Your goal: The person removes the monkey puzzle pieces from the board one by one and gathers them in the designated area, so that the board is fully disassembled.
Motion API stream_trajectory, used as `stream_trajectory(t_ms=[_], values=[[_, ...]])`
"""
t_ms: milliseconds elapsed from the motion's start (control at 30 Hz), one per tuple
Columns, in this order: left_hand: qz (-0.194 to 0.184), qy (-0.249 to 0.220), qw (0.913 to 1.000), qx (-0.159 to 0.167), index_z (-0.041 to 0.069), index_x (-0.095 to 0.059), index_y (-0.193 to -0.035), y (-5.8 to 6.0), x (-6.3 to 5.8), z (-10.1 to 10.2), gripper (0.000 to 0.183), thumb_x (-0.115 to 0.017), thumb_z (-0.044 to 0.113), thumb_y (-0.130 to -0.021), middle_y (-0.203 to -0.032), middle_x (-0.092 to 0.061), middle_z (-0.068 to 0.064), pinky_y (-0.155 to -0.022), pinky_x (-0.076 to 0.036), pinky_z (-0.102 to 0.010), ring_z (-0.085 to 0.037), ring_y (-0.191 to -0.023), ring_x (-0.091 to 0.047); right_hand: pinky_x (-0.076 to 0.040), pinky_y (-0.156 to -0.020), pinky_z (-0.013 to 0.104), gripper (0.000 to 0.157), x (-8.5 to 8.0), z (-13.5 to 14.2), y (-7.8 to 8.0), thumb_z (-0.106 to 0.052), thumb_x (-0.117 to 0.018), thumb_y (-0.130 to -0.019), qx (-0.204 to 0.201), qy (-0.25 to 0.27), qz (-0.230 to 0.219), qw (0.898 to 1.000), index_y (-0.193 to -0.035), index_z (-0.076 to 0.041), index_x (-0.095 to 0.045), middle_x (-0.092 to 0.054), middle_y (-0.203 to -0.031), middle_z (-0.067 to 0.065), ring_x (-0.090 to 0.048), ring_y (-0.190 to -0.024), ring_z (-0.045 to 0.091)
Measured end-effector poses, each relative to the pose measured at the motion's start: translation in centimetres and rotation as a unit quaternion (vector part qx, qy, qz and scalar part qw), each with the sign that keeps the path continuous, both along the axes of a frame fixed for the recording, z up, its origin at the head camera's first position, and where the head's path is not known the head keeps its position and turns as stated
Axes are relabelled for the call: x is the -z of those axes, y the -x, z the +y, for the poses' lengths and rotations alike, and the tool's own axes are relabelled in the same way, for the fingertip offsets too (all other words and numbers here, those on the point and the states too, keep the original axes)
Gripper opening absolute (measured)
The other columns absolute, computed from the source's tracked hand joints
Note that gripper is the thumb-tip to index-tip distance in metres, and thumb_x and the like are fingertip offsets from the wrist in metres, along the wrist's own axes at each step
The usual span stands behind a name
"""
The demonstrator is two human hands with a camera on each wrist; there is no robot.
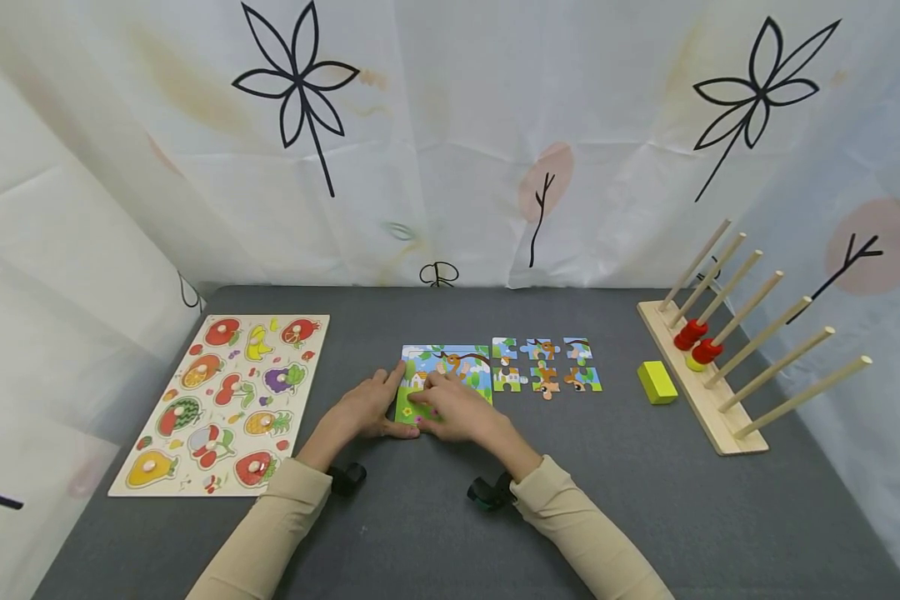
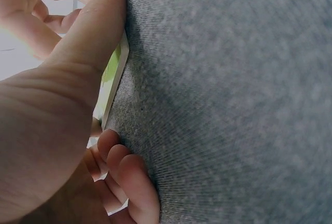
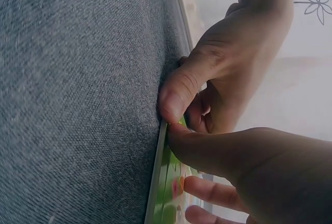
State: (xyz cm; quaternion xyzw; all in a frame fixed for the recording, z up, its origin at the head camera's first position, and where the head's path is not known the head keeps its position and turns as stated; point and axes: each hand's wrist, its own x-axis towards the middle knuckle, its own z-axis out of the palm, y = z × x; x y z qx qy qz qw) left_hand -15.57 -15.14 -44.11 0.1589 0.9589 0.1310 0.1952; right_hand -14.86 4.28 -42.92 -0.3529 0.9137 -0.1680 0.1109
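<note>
A jigsaw puzzle (image 1: 483,383) with a green and blue picture lies flat on the grey table in the head view. My left hand (image 1: 367,407) braces its left side, the thumb at the near left corner and the fingers along the left edge. Over the puzzle's lower left part, my right hand (image 1: 457,408) presses with its fingertips, its thumb meeting the left thumb. In the right wrist view, the board's near edge (image 3: 154,182) shows beside both thumbs. The hands hide much of the picture's left half.
Several loose jigsaw pieces (image 1: 546,377) lie right of the puzzle. A fruit peg board (image 1: 228,408) is at left. Farther right are a yellow block (image 1: 657,382) and a wooden peg rack (image 1: 727,417) with red and yellow beads. A printed curtain (image 1: 457,125) hangs behind.
</note>
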Motion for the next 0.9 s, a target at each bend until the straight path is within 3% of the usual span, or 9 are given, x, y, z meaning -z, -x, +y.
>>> stream_trajectory(t_ms=[333,567,900], values=[[-0.008,-0.005,0.9999,-0.009,0.003,-0.015,-0.164,-0.13,-0.08,0.14,0.119,-0.082,0.056,-0.081,-0.144,-0.047,-0.028,-0.097,-0.051,-0.054,-0.042,-0.126,-0.057,-0.044,-0.076,0.03,0.044,-0.48,-0.67,-0.06,-0.022,-0.067,-0.1,0.003,-0.042,-0.026,0.999,-0.144,-0.015,-0.061,-0.057,-0.121,0.008,-0.051,-0.099,0.02],[0.0,-0.004,1.0,-0.005,0.001,-0.017,-0.163,-0.2,-0.08,0.08,0.119,-0.083,0.055,-0.081,-0.142,-0.048,-0.028,-0.096,-0.051,-0.054,-0.042,-0.123,-0.058,-0.04,-0.063,0.023,0.043,-0.2,-0.86,0.07,-0.017,-0.066,-0.1,0.007,-0.019,-0.056,0.998,-0.142,-0.013,-0.059,-0.055,-0.123,0.01,-0.048,-0.084,0.014],[0.003,-0.007,1.0,-0.003,0.0,-0.017,-0.163,-0.24,-0.2,0.15,0.118,-0.083,0.054,-0.081,-0.138,-0.05,-0.027,-0.094,-0.051,-0.053,-0.038,-0.118,-0.059,-0.041,-0.064,0.024,0.044,0.0,-0.87,0.23,-0.016,-0.065,-0.101,0.02,-0.004,-0.094,0.995,-0.144,-0.012,-0.056,-0.051,-0.127,0.012,-0.049,-0.082,0.014]])
